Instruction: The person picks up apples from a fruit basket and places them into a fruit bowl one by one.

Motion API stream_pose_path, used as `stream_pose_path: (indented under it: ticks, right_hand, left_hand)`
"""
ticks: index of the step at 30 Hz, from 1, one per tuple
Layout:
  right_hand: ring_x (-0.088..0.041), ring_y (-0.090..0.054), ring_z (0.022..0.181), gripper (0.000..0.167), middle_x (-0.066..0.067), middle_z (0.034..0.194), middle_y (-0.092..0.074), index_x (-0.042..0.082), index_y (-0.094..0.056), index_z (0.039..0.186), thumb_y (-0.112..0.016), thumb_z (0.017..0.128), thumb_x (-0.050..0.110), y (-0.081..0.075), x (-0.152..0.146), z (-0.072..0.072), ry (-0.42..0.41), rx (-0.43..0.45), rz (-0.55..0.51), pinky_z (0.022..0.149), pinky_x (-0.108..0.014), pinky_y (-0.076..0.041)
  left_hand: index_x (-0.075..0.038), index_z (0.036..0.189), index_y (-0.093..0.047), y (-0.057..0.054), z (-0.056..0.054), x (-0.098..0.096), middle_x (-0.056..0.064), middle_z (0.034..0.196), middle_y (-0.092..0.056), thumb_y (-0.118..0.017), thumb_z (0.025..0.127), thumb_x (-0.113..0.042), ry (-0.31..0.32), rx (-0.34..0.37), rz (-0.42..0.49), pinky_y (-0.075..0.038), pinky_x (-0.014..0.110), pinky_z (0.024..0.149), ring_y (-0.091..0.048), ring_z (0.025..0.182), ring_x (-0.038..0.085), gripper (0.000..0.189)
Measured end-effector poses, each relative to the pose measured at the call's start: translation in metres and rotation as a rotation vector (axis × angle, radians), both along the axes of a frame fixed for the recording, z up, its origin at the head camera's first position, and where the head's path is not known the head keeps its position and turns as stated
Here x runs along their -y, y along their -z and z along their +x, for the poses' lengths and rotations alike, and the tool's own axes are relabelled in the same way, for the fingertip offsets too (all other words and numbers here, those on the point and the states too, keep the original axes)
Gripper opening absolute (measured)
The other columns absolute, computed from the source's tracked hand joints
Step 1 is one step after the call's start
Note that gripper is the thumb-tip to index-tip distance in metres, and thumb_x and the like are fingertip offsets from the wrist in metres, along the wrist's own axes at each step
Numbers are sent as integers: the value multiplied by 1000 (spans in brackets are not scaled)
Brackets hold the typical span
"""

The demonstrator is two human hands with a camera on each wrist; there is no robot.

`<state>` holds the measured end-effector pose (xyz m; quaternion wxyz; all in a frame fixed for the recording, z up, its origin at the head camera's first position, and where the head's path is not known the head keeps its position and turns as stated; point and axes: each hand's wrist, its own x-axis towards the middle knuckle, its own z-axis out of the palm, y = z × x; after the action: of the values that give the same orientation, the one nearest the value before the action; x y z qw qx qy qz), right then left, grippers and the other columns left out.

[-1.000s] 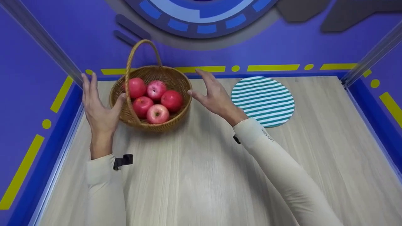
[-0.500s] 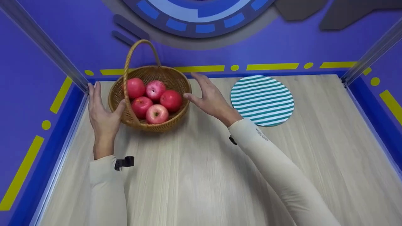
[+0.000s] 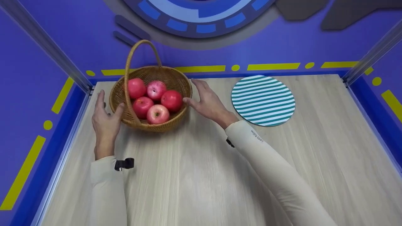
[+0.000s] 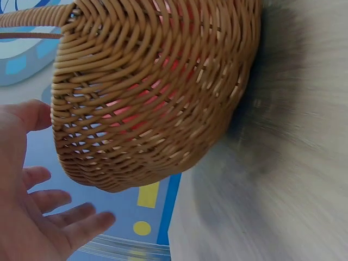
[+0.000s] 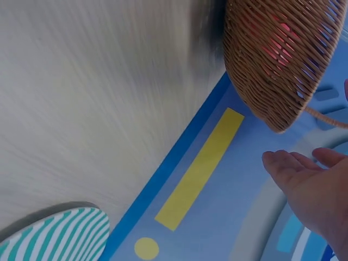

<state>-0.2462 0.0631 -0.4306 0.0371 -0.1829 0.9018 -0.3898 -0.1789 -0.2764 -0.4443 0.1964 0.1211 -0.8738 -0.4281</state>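
A brown wicker basket [image 3: 163, 126] with a tall arched handle [image 3: 128, 66] stands at the back left of the table and holds several red apples [image 3: 158, 114]. Left of it, my left hand [image 3: 106, 124] has its fingers spread, thumb at the rim. In the left wrist view, that thumb meets or nearly meets the wicker; the other fingers are apart from it. On the opposite side is my right hand [image 3: 209, 105], thumb near the right rim. The right wrist view shows its extended fingers [image 5: 283, 163] apart from the basket. Neither hand grips anything.
A round mat [image 3: 263, 100] with green and white stripes lies right of the basket, near the back wall. Blue printed walls [image 3: 201, 53] with yellow dashes bound the light wooden table [image 3: 201, 175] at the back and both sides.
My left hand has moved right and slightly nearer the person, closer to the basket. The right hand has shifted left and slightly down in view towards it. Basket, apples and mat have stayed put.
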Motion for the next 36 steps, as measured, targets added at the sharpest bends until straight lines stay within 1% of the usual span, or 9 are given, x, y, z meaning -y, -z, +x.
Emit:
stream_pose_path:
  ticks: [2,4,9,14,20,25,28,33,36]
  right_hand:
    - [-25,-33,155,84,-10,170,-33,10,-31,168,-68,102,48,3,0,1,-7,4,-14,124,-43,-33]
    - [-24,-34,154,82,-9,169,-34,11,-31,168,-66,103,48,6,1,2,-6,14,-32,124,-43,-34]
    - [-23,-35,154,76,-7,168,-35,17,-32,169,-61,106,49,12,6,3,23,73,-74,122,-45,-36]
    - [-22,-35,154,74,-4,168,-36,23,-31,169,-61,106,48,18,9,5,40,123,-93,121,-46,-38]
    - [-21,-39,151,69,-4,166,-39,22,-35,168,-59,107,44,24,10,4,-3,109,-112,121,-42,-39]
    - [-21,-42,148,68,-3,164,-41,23,-36,167,-60,106,44,28,12,4,9,135,-138,119,-41,-42]
    - [-22,-45,146,69,-3,164,-41,21,-37,167,-61,106,44,31,11,3,19,147,-167,118,-39,-43]
    - [-22,-48,143,71,-3,165,-41,20,-38,166,-63,105,44,35,10,3,7,137,-213,117,-36,-43]
    - [-21,-48,143,72,-4,164,-41,19,-38,166,-65,104,45,37,10,4,-6,125,-235,117,-35,-44]
  left_hand:
    - [-14,166,-39,2,0,0,9,167,-41,-68,101,-30,-1,13,20,-45,54,115,-51,142,36,73]
    - [-11,163,-45,4,-1,-1,12,162,-49,-67,102,-25,-6,5,34,-47,53,112,-57,136,37,67]
    - [-6,155,-54,7,-2,-1,17,151,-59,-67,100,-15,-38,-22,46,-53,50,107,-65,126,36,57]
    - [-8,154,-56,10,-2,0,14,149,-61,-67,99,-13,-56,-1,85,-57,44,101,-67,125,31,56]
    - [-15,157,-55,13,-1,2,11,151,-60,-67,100,-17,-58,27,209,-57,35,99,-68,124,29,58]
    - [-22,160,-52,14,0,5,6,156,-56,-68,102,-21,-28,54,306,-58,30,97,-65,127,28,60]
    - [-24,161,-51,15,0,7,5,158,-54,-69,102,-23,-4,62,337,-58,27,94,-65,127,26,62]
    - [-23,159,-54,18,-2,10,6,156,-57,-71,100,-20,9,37,371,-59,22,86,-67,123,26,61]
    - [-20,157,-56,18,-2,11,9,151,-60,-71,99,-17,0,11,360,-59,19,83,-69,120,26,60]
